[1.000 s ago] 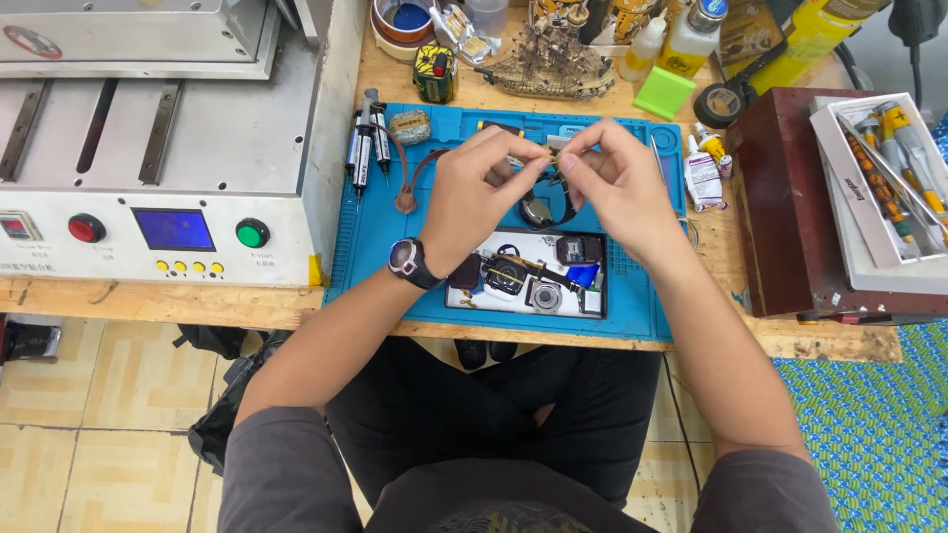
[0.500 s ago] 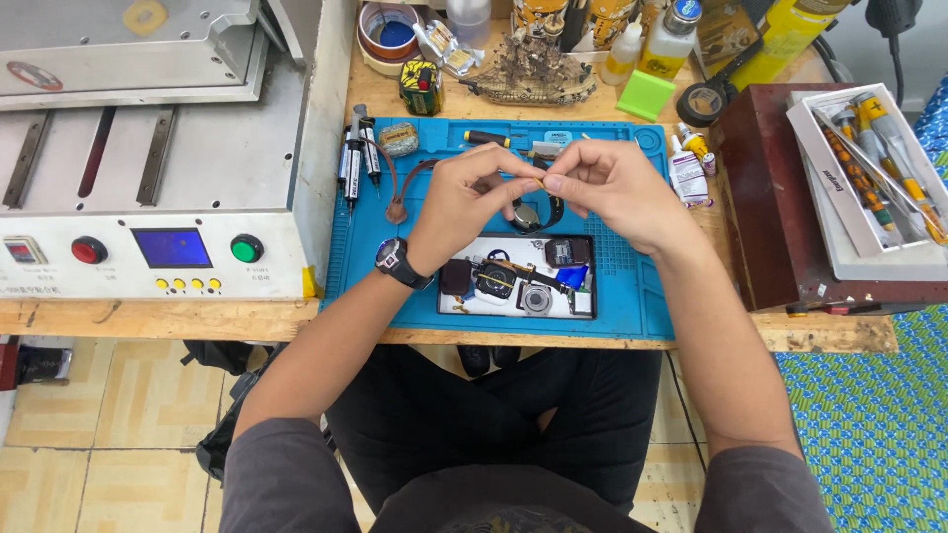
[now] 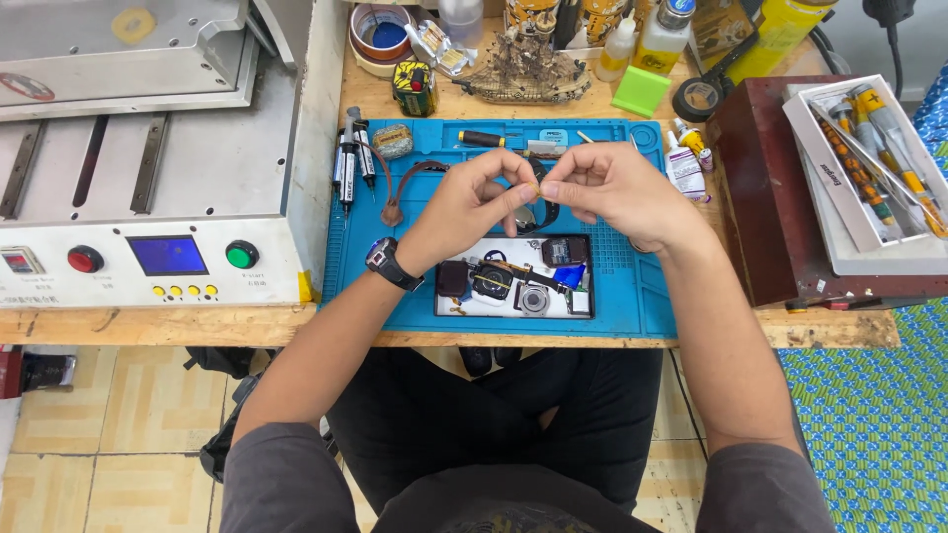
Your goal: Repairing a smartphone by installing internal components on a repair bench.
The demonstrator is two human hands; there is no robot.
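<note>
My left hand [image 3: 472,200] and my right hand [image 3: 612,188] meet fingertip to fingertip above the blue work mat [image 3: 642,286]. Both pinch a very small part [image 3: 538,187] between thumb and forefinger; it is too small to tell what it is. A dark round watch piece [image 3: 545,210] lies just under the fingers, partly hidden. Below the hands sits a small tray [image 3: 513,278] holding watch cases and loose parts. A black wristwatch [image 3: 383,259] is on my left wrist.
A grey machine [image 3: 148,188] with a blue screen, red and green buttons fills the left of the wooden bench [image 3: 158,326]. A brown strap [image 3: 395,188] and pens [image 3: 351,158] lie on the mat's left. Bottles, tape rolls and a white tool tray [image 3: 869,178] on a dark red box stand behind and right.
The view has shifted slightly, so the bench sits a little lower in the frame. Both hands stay pinched together over the mat, fingers adjusting only slightly.
</note>
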